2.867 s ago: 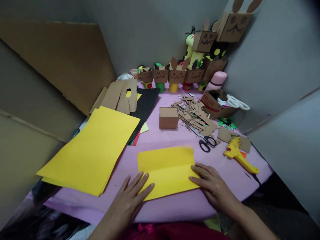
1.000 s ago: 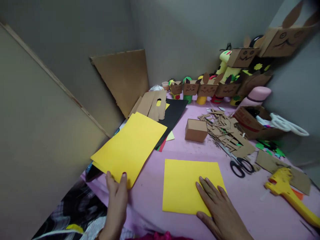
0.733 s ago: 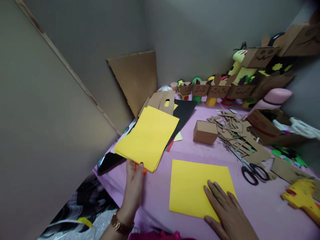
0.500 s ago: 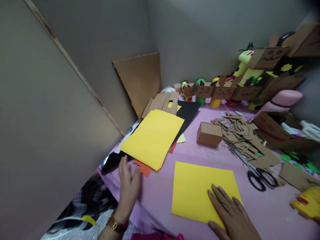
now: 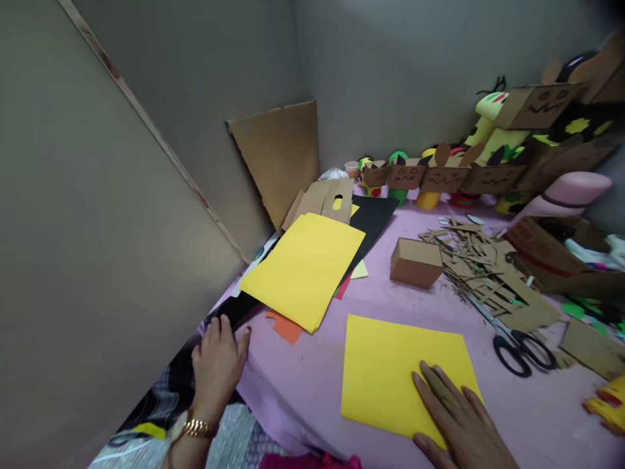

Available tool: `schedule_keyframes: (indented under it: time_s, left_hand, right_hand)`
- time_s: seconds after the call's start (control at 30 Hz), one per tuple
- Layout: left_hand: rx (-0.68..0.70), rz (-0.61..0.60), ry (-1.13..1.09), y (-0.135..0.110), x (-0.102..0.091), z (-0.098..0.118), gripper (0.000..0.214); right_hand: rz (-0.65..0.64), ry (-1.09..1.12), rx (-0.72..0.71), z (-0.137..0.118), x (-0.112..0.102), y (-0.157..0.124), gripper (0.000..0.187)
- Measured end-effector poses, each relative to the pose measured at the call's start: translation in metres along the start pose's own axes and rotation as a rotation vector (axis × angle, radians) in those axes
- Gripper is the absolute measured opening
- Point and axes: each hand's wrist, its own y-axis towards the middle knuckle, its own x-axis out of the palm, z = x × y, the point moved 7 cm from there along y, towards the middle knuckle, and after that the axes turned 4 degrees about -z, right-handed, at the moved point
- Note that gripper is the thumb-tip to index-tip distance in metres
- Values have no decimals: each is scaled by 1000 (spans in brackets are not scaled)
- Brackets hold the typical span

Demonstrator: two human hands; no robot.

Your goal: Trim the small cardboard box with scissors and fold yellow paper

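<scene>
A folded yellow sheet [image 5: 390, 371] lies on the pink table top [image 5: 322, 391]. My right hand [image 5: 456, 417] rests flat on its near right corner, fingers stretched out. My left hand [image 5: 217, 361] is at the table's left edge, fingers spread, touching a black object [image 5: 237, 311] that sticks out from under a stack of yellow sheets [image 5: 305, 267]. An orange scrap [image 5: 286, 326] peeks from under that stack.
A small cardboard box [image 5: 415, 260], a heap of cardboard scraps [image 5: 493, 273] and black scissors [image 5: 517, 339] lie to the right. Cardboard animal figures [image 5: 439, 172] line the back wall. A yellow glue gun [image 5: 608, 407] shows at the right edge. Walls close in left and behind.
My left hand let go of the yellow stack after pushing it away and moved down left to the table's edge. My right hand stayed on the folded sheet. The view swung left.
</scene>
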Motion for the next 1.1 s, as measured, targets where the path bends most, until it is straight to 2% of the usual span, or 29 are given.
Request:
schedule_keyframes:
  time_s: [0.1, 0.23, 0.47, 0.7, 0.87, 0.97, 1.1]
  left_hand:
    - [25, -38, 82, -8, -2, 0, 67]
    - [19, -24, 45, -7, -2, -1, 56]
    - [-11, 49, 13, 3, -15, 16, 34]
    - [82, 8, 98, 10, -20, 26, 34]
    - [120, -9, 118, 15, -37, 30, 35]
    - [149, 4, 96, 20, -46, 42, 35]
    - [227, 25, 38, 29, -39, 69, 29]
  right_hand:
    - [14, 14, 2, 1, -2, 1, 58]
    - [23, 39, 10, 2, 1, 0, 57]
    - [-79, 88, 60, 7, 13, -3, 57]
    - [-68, 131, 61, 8, 17, -6, 60]
    - [-92, 116, 66, 9, 22, -5, 58]
    - [-91, 91, 61, 9, 22, -4, 57]
    - [-82, 114, 63, 12, 30, -8, 57]
